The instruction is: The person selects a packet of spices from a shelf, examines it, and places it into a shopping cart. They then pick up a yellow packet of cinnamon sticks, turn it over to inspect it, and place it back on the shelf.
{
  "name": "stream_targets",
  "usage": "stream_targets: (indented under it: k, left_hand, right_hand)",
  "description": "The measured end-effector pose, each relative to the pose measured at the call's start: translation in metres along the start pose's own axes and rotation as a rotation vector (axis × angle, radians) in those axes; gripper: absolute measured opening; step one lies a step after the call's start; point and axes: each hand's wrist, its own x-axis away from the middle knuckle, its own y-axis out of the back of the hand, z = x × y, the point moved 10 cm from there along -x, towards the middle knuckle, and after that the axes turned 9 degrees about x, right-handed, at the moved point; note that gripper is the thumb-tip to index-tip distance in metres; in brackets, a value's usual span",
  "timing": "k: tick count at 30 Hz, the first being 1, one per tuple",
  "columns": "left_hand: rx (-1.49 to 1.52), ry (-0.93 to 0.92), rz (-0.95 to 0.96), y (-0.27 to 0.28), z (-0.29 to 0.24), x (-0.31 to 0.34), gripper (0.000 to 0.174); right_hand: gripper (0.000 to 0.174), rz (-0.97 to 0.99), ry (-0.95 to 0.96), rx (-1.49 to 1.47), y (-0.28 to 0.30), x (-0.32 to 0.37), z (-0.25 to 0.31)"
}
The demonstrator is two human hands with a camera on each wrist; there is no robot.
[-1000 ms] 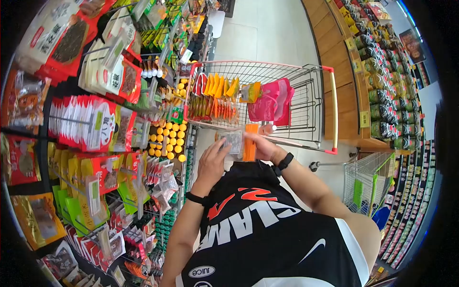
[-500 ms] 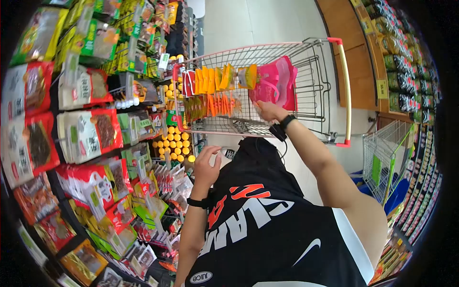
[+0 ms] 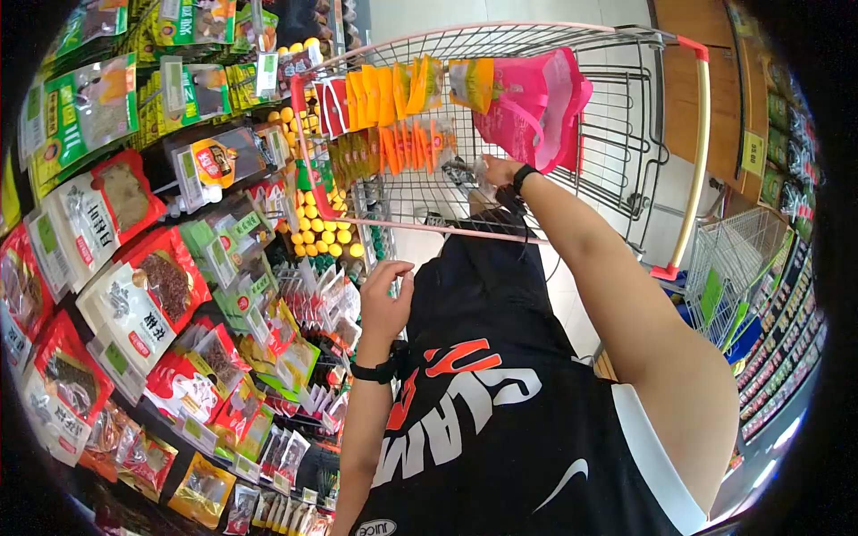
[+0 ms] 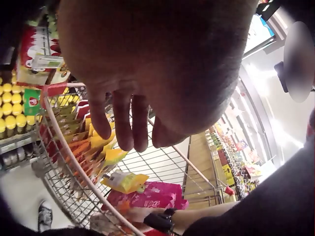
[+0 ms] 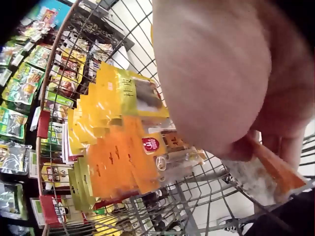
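Note:
My right hand reaches inside the shopping cart, low by the side nearest my body. Between its thumb and fingers it pinches a clear packet with an orange top. Rows of orange-topped packets and yellow packets stand upright beside it in the cart. A pink bag lies just beyond the hand, with a yellow-and-clear packet against it. Outside the cart, my left hand hangs in front of my body, fingers loosely bent and holding nothing.
Shelves of hanging spice packets run close along the left. Yellow-capped bottles line the shelf by the cart's far end. A wooden display stands at the right, and another cart is behind it.
A second ago both hands were at the orange-topped packet in front of my body. The left hand has let go; the right has carried the packet into the cart. The head view has shifted.

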Motion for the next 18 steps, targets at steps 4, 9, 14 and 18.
stream_targets:
  k: [4,9,14,18]
  left_hand:
    - [-0.006,0.066,-0.018,0.004,0.007,-0.01,0.008]
    - [0.007,0.052,-0.058,0.01,0.005,-0.025,0.008]
    - [0.03,0.127,-0.087,0.019,0.016,-0.019,0.009]
    - [-0.003,0.177,-0.12,0.024,0.035,-0.006,0.008]
  right_hand:
    - [0.076,-0.342,0.362,-0.376,0.02,-0.054,0.003]
    - [0.042,-0.423,0.334,-0.212,0.05,-0.074,-0.006]
    - [0.018,-0.297,0.128,-0.173,0.041,-0.096,-0.002]
    - [0.028,-0.243,0.078,-0.212,0.038,-0.108,0.008]
